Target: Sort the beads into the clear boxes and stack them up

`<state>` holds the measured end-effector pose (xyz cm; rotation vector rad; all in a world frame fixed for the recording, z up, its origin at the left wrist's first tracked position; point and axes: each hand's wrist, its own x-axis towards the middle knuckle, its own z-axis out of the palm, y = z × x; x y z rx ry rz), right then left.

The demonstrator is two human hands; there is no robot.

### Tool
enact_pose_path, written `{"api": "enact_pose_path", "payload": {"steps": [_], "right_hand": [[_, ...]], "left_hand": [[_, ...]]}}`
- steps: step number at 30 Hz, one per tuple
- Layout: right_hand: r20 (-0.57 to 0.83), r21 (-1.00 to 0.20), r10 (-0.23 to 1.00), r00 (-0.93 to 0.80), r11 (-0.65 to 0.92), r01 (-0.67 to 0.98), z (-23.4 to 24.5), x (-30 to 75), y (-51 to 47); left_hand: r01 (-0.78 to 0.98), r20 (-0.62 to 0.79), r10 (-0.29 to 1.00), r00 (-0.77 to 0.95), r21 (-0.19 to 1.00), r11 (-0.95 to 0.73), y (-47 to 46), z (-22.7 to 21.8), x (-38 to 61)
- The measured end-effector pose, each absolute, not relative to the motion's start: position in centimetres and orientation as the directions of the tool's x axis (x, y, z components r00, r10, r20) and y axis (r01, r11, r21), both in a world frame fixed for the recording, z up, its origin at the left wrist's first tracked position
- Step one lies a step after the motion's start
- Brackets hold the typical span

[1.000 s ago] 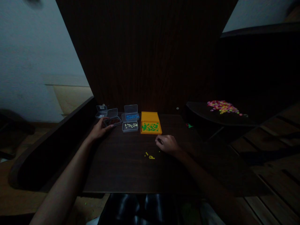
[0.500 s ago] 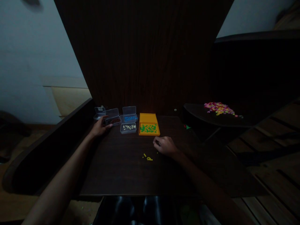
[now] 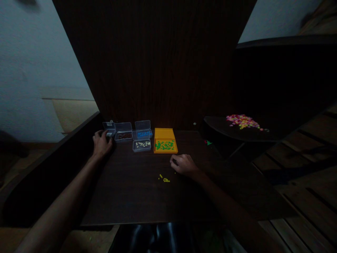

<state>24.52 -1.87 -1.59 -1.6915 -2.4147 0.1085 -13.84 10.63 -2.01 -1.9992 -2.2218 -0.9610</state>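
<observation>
Grip of L hand [image 3: 102,143]: fingers bent over near side of a small clear box [image 3: 111,132], far left on the counter [image 3: 126,196]; can't tell if it's pinching it or just touching. R hand [image 3: 184,164] is loosely curled, thumb & fingertips close tog., just near of the orange box [image 3: 163,133] at its right corner; can't tell if anything's btwn the tips.

Boxes line the far edge, prob. to keep the near counter free for handling. Lids up, presumably for quick access; one colour per box, likely so they don't mix: dark red bits [image 3: 124,135], blue bits [image 3: 144,134], white bits [image 3: 142,144] nearer, green bits [image 3: 164,144] in the orange one.

Yellow bits [image 3: 165,180] lie loose, near-left of R hand, prob. for easy reach. Mixed bright heap [image 3: 243,121] sits apart on the right shelf [image 3: 214,123], likely to keep it separate.
</observation>
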Motion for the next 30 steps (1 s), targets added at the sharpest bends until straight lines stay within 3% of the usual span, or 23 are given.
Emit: {"api": "enact_pose_path", "payload": {"steps": [6, 11, 14, 24, 30], "right_hand": [[0.119, -0.165, 0.935, -0.334, 0.351, 0.922, -1.7, 24.5, -1.8], [0.12, -0.164, 0.935, -0.335, 0.351, 0.922, -2.0, 24.5, -1.6], [0.116, -0.161, 0.934, -0.338, 0.354, 0.921, -1.8, 24.4, -1.7], [0.067, -0.152, 0.941, -0.332, 0.338, 0.929, -1.0, 24.2, -2.0], [0.071, -0.153, 0.941, -0.332, 0.339, 0.928, -1.1, 24.3, -2.0]], "left_hand": [[0.975, 0.351, 0.931, -0.097, 0.223, 0.017, 10.6, -2.7, -15.9], [0.986, 0.329, 0.94, 0.088, 0.103, -0.129, 11.1, -2.7, -16.7], [0.985, 0.294, 0.951, 0.101, 0.104, -0.137, 11.4, -2.6, -16.9], [0.98, 0.37, 0.924, 0.093, 0.131, -0.151, 9.6, -2.0, -17.2], [0.947, 0.323, 0.942, 0.096, 0.26, -0.186, 7.8, -1.3, -17.6]]}}
